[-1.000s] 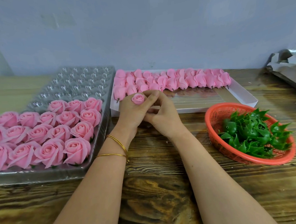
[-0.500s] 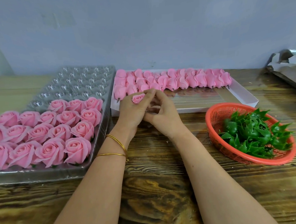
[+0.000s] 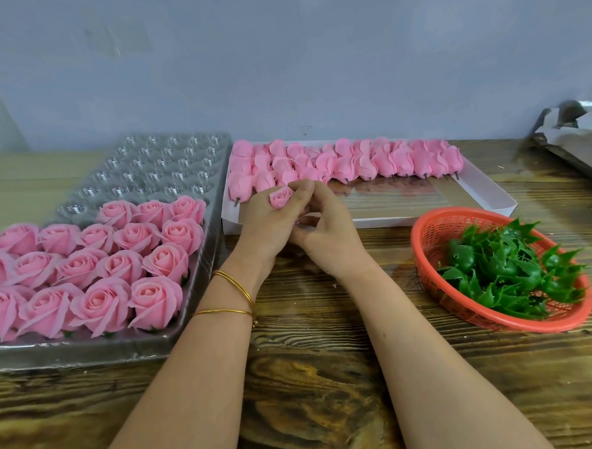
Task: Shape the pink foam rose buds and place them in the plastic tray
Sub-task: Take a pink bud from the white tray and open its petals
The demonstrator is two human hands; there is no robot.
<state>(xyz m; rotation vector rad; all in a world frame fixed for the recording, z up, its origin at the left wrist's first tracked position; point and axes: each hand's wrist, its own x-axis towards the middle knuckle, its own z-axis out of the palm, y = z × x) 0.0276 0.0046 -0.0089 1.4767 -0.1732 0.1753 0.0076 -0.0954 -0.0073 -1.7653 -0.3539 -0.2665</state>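
Between left hand (image 3: 265,227), right hand (image 3: 327,231): rose bud (image 3: 280,196), face up toward camera.

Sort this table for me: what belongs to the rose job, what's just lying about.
Job: held rose bud, left hand, right hand, plastic tray, shaped roses, unshaped buds, white box.
Lying about: orange basket, green leaf pieces, crumpled silver sheet.

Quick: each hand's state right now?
Left hand: holding the pink rose bud.
Right hand: fingers curled against the left; grip cannot be told.
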